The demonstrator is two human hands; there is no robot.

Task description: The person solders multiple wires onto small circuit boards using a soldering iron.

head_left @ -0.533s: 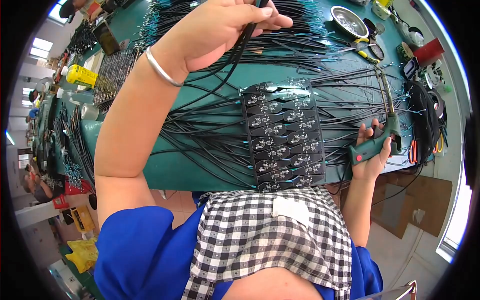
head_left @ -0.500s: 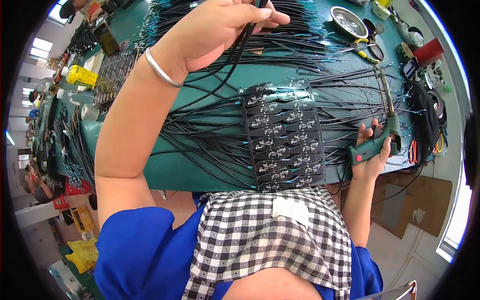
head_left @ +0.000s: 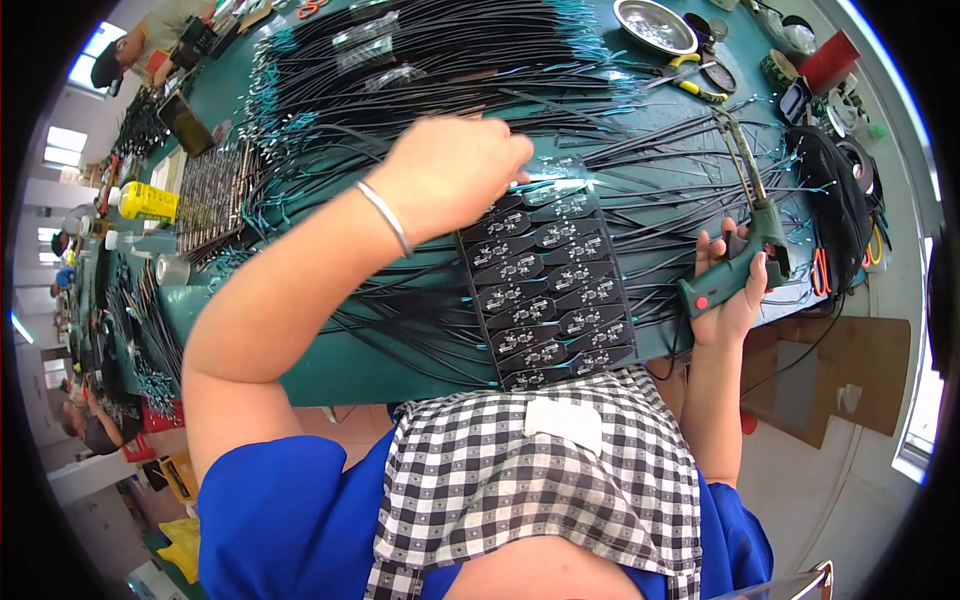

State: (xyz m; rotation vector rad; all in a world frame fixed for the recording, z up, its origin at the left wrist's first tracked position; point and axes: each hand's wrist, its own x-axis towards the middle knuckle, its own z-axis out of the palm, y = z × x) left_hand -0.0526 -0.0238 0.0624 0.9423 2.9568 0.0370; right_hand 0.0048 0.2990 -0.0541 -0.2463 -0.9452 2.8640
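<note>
Fingers pinched, my left hand [head_left: 455, 172] is at the upper left edge of a panel of black circuit boards [head_left: 550, 290]. A black cable is in its fingertips, mostly hidden by the hand; only a small pale tip shows below them. My right hand [head_left: 728, 315] is wrapped round the green handle of a soldering gun [head_left: 722, 280] with a red button. The gun's long metal tip points up and away, to the right of the panel and apart from it. Black cables with blue-green wire ends fan out from both sides of the panel.
Thick bundles of black cables [head_left: 430, 60] lie across the far table. A metal dish [head_left: 655, 25], yellow-handled pliers [head_left: 700, 92], a red roll [head_left: 828, 62] and a black pouch [head_left: 828, 215] stand at right. At left is a yellow bottle [head_left: 148, 202]. Other people sit further left.
My left hand has come down from the far cables to the panel's upper edge. The right hand still holds the soldering gun, nearly in place. The whole view has shifted slightly.
</note>
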